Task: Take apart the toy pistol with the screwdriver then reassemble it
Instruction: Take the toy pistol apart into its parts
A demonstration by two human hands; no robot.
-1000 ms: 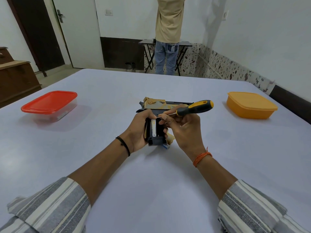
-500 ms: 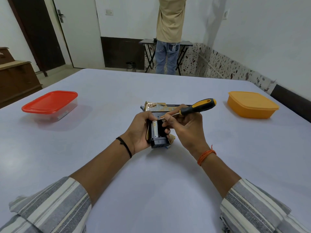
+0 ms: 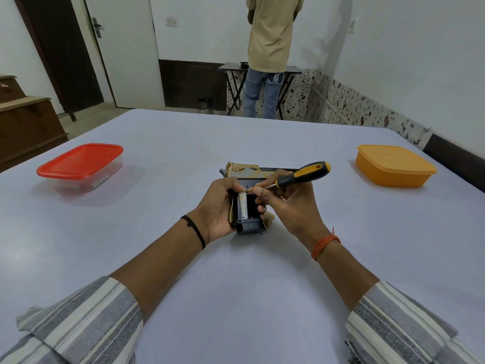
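Observation:
The black and tan toy pistol (image 3: 246, 173) lies on the table's middle, barrel pointing right, grip toward me. My left hand (image 3: 219, 206) grips the pistol's grip from the left. The grip's battery bay is open and a white battery (image 3: 242, 206) shows inside. My right hand (image 3: 286, 206) holds the yellow and black screwdriver (image 3: 301, 174), handle up to the right. Its metal tip points left at the top of the battery bay. The right fingers also touch the grip's right side.
A clear box with a red lid (image 3: 80, 166) stands at the left of the pale table (image 3: 236, 285). At the right stands an orange lidded box (image 3: 395, 168). A person (image 3: 270, 48) stands with their back turned at a small folding table beyond the far edge.
The hands and pistol have stayed almost in place. The screwdriver's tip has crept a little closer to the top of the open battery bay.

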